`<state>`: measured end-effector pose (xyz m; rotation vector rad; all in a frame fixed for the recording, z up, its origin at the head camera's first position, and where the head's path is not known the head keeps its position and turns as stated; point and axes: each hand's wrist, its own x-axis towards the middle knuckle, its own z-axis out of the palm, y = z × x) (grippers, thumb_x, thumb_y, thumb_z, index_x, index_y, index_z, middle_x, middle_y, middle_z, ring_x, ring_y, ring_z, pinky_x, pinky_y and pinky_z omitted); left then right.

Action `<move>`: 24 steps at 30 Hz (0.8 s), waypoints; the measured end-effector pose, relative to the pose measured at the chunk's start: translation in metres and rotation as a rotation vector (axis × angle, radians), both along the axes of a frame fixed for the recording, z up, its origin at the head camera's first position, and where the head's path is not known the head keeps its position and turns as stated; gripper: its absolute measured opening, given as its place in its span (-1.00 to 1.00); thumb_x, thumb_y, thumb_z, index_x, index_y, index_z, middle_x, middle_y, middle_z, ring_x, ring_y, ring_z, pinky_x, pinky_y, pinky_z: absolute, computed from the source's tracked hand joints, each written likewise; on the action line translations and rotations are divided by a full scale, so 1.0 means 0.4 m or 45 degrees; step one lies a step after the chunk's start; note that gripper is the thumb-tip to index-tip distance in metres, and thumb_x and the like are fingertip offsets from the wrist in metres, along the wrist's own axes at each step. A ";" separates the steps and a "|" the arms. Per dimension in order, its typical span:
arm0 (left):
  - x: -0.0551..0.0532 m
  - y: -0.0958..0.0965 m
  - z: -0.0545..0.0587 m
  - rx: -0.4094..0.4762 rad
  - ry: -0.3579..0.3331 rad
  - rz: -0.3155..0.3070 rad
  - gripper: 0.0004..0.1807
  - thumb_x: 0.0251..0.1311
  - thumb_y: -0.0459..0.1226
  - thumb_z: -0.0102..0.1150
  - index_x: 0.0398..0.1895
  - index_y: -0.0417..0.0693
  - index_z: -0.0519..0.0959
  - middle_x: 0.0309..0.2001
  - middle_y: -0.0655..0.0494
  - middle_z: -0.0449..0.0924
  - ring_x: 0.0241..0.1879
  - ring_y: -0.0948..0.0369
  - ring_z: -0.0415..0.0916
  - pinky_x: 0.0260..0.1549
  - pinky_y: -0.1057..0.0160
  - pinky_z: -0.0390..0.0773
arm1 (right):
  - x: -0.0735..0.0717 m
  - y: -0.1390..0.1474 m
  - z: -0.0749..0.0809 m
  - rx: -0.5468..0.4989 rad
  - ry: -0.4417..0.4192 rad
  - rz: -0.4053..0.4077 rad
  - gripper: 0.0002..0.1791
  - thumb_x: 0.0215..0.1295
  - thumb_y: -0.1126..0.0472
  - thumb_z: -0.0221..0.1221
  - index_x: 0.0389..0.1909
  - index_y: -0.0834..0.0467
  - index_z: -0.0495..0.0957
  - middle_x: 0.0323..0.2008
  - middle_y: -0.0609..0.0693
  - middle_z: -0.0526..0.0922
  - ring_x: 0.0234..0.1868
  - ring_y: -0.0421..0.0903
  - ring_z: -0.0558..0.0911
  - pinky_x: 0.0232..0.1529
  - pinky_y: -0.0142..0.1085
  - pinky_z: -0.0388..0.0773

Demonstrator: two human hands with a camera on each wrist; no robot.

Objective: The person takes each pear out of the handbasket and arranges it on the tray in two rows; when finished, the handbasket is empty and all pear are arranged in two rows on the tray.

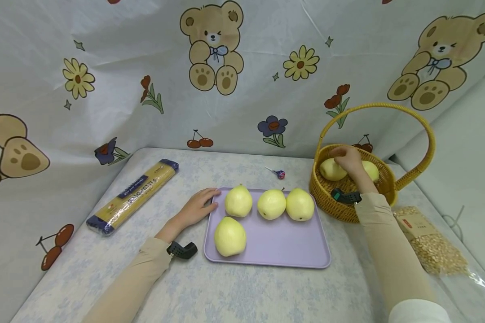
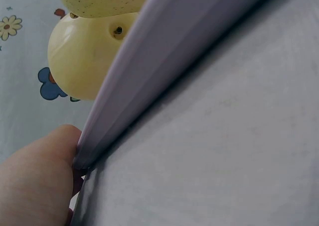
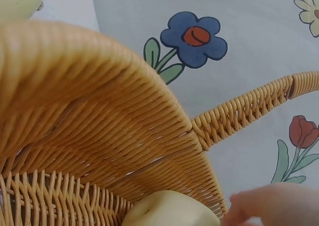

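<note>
In the head view my left hand (image 1: pixel 196 207) holds the left rim of a shallow lilac tray (image 1: pixel 275 246) near its far corner. Its thumb (image 2: pixel 60 141) lies at the rim in the left wrist view. My right hand (image 1: pixel 349 160) reaches into a wicker basket (image 1: pixel 333 204) and grips a pale yellow pear (image 1: pixel 330 170) at the left side, its fingers over the top. Another pear (image 1: pixel 371 170) sits right of that hand, partly hidden. Several pears stand on the tray, including one at the near left (image 1: pixel 230 237) and a far-left one (image 1: pixel 238 201).
The basket's tall arched handle (image 1: pixel 388 106) rises above the right forearm. A lollipop (image 1: pixel 280 174) lies behind the tray. Left of it is a long yellow-and-blue pasta pack (image 1: pixel 133 197). A clear bag of pale grains (image 1: pixel 432 242) lies right of the basket. A patterned curtain hangs behind.
</note>
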<state>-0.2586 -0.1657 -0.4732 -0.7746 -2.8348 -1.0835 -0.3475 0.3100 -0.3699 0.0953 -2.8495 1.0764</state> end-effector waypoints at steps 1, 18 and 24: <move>0.000 0.000 0.000 0.000 0.004 -0.001 -0.50 0.37 -0.13 0.00 0.32 -0.08 0.36 0.36 -0.11 0.30 0.40 -0.09 0.18 0.39 -0.17 0.13 | 0.002 0.000 -0.001 -0.011 -0.005 -0.037 -0.59 0.30 0.38 -0.02 0.14 0.46 0.39 0.13 0.48 0.41 0.17 0.39 0.37 0.06 0.18 0.43; 0.000 -0.002 -0.003 0.001 0.002 -0.004 -0.51 0.37 -0.14 0.00 0.32 -0.08 0.37 0.36 -0.11 0.30 0.40 -0.09 0.18 0.39 -0.17 0.13 | -0.013 0.001 -0.005 -0.056 -0.302 0.111 -0.25 0.20 0.31 0.12 0.37 0.47 0.06 0.34 0.51 0.11 0.28 0.34 0.23 0.24 0.05 0.30; 0.000 -0.001 -0.002 0.005 0.002 -0.003 -0.51 0.37 -0.14 0.00 0.32 -0.08 0.37 0.36 -0.11 0.30 0.40 -0.09 0.18 0.39 -0.16 0.13 | -0.018 0.005 -0.011 0.071 -0.379 0.144 -0.13 0.12 0.29 0.23 0.38 0.49 0.00 0.26 0.50 0.18 0.05 0.22 0.33 -0.06 -0.22 0.38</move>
